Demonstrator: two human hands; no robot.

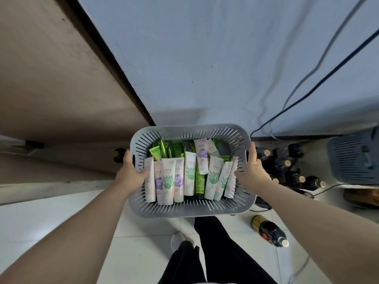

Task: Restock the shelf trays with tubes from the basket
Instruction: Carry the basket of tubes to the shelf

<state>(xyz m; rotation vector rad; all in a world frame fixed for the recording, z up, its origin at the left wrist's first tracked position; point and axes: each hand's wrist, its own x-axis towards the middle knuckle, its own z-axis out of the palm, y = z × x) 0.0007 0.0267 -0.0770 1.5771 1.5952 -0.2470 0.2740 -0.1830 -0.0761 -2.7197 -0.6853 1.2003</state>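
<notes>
Barely begun, by the look of it: basket [190, 210] full of tubes [189, 177], carried above the floor, left hand [131, 173] and right hand [253, 171] each clamped on a side rim, no shelf trays in sight.

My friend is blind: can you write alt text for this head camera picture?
Two bare hands, left hand and right hand, hold a grey slotted basket by its sides, full of white and green tubes. Dark bottles stand on the floor to the right.
</notes>
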